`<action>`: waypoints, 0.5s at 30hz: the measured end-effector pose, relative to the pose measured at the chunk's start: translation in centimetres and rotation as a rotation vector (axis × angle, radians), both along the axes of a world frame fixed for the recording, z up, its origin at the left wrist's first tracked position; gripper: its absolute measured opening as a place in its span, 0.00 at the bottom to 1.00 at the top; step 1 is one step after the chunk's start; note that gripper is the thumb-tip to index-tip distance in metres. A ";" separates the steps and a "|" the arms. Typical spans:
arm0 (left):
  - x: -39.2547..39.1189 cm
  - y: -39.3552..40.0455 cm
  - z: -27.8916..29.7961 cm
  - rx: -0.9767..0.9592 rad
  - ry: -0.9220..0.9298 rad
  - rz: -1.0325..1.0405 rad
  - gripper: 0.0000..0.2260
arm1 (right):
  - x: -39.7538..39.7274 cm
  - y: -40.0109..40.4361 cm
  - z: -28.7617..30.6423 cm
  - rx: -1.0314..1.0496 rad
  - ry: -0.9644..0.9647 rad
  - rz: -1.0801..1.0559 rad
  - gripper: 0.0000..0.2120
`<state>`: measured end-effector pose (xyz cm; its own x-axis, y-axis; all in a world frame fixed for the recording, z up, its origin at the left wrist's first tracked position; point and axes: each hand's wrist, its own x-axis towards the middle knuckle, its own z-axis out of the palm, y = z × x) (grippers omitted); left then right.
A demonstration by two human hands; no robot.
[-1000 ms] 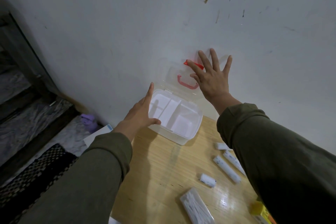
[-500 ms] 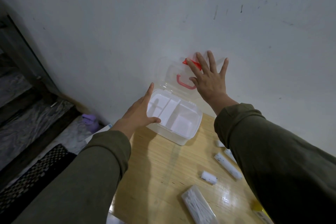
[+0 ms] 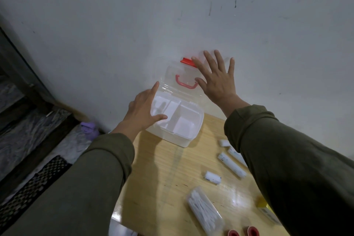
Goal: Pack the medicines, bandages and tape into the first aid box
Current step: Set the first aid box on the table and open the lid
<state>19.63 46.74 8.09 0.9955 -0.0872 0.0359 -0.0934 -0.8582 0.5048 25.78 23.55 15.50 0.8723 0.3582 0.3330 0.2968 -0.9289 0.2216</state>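
Note:
A clear plastic first aid box stands open at the table's far corner by the wall. Its lid, with a red handle and red latch, leans upright against the wall. My right hand is spread flat on the lid. My left hand rests on the box's left rim, thumb over the white inner tray. White bandage rolls and a smaller roll lie on the table to the right. Two red tape rolls sit at the near edge.
A clear case of cotton swabs lies near the front of the wooden table. A yellow medicine box peeks from under my right sleeve. Left of the table the floor drops away, with a purple object and a dark mat.
My right hand slid a little to the right on the lid, uncovering the red handle. My left hand stays on the box rim.

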 end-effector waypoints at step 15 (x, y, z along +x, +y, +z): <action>-3.8 -13.7 2.5 -0.075 -0.023 -0.272 0.45 | -10.9 -12.7 0.6 0.132 -0.014 -0.205 0.28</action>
